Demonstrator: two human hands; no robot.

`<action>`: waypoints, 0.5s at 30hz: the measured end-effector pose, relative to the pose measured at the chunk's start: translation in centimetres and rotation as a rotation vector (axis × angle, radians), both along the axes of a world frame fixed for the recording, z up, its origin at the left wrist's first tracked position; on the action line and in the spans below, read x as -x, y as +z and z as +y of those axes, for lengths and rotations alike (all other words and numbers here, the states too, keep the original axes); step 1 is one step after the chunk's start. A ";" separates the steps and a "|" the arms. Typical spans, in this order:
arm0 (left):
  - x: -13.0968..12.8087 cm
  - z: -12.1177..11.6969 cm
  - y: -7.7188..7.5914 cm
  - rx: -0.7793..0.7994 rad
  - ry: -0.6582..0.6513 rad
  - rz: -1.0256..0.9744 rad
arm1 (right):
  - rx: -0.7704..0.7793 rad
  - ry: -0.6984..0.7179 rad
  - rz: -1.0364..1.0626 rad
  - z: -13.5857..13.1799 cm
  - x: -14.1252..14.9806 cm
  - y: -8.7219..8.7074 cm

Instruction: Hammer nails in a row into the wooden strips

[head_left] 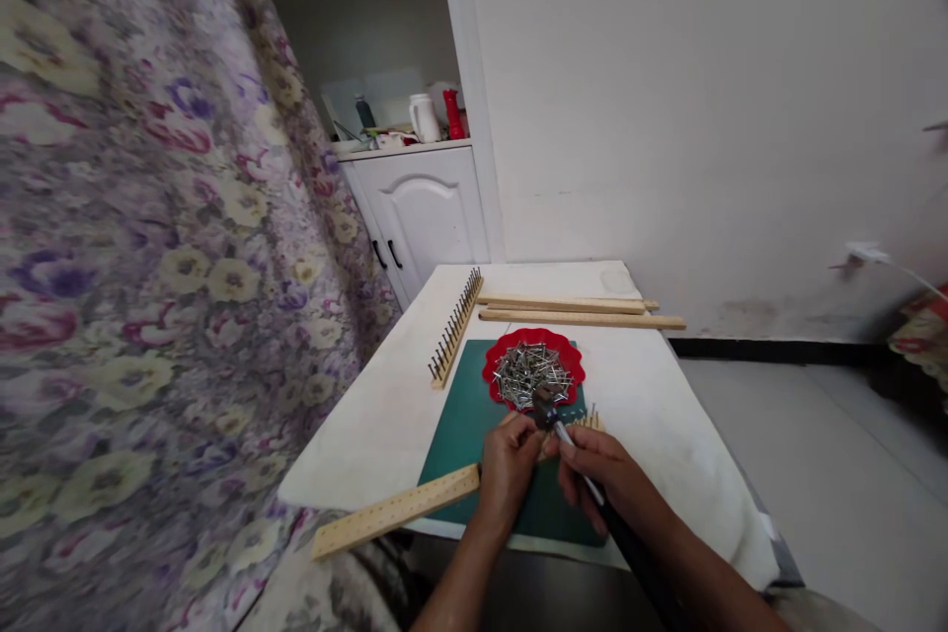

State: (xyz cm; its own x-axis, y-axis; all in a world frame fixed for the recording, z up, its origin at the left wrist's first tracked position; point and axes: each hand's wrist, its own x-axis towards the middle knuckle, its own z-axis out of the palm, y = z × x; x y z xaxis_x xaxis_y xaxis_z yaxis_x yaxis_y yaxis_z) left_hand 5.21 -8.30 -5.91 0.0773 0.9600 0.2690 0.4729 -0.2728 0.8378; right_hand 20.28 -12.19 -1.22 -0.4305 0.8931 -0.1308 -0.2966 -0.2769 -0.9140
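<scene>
My right hand (603, 469) is wrapped round a hammer (567, 433), whose dark head sits right beside my left fingertips. The hammer's black handle runs back under my right forearm. My left hand (510, 466) is closed in a pinch over a wooden strip partly hidden by both hands; what its fingertips hold is too small to tell. Upright nails (592, 415) stand at the right end of that wood. Just beyond the hands, a red scalloped dish (490, 373) holds a heap of loose nails (533, 373). A green cutting mat (451, 415) lies underneath.
A wooden strip dotted with holes (400, 511) juts over the table's front left edge. Another strip bristling with upright nails (457, 331) lies at the left. Several bare wooden strips (582, 318) lie at the back. A floral curtain (185, 316) hangs left of the white-covered table (370, 425).
</scene>
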 end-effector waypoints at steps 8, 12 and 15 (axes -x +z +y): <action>0.1 -0.1 0.0 0.000 -0.028 -0.031 | 0.009 0.020 -0.012 -0.1 0.2 -0.2; 0.0 -0.2 0.3 -0.005 -0.008 -0.030 | 0.016 0.001 -0.022 -0.1 0.3 0.1; 0.0 -0.2 0.1 0.000 -0.005 -0.014 | 0.009 0.007 -0.026 -0.2 0.1 0.5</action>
State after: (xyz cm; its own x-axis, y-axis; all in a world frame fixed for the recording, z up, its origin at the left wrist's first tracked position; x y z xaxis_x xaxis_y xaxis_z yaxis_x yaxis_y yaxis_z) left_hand 5.23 -8.51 -5.77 0.0781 0.9597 0.2701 0.4595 -0.2751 0.8445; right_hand 20.14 -12.42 -0.75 -0.4330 0.8888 -0.1500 -0.2704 -0.2868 -0.9190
